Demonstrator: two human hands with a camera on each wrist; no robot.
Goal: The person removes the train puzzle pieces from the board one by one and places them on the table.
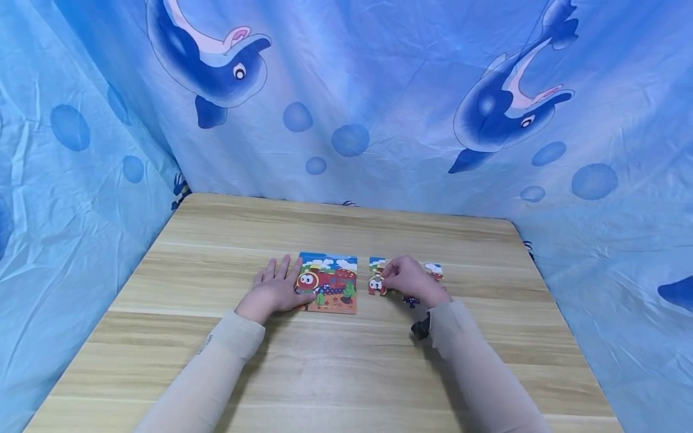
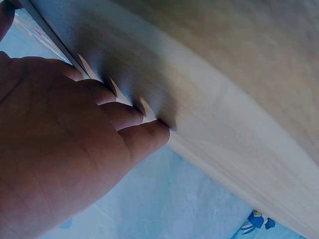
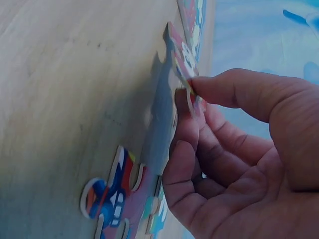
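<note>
A square train picture board (image 1: 338, 278) lies flat near the middle of the table. My left hand (image 1: 274, 293) rests at its left side with fingers spread, the thumb over the lower left edge. In the left wrist view the left hand's (image 2: 65, 144) fingertips touch the tabletop beside the board's edge. Just right of the board, my right hand (image 1: 407, 279) pinches a jigsaw piece (image 1: 375, 285) printed with white eyes on red. The right wrist view shows this piece (image 3: 180, 57) tilted up off the table between thumb and fingers of the right hand (image 3: 239, 144).
Several loose jigsaw pieces lie around and under the right hand: a cloud piece (image 1: 434, 269), a blue piece (image 1: 411, 301) and a sky piece (image 1: 376, 262). Wooden table (image 1: 346, 373) spreads all around. A blue dolphin-print curtain (image 1: 379, 90) hangs behind it and at both sides.
</note>
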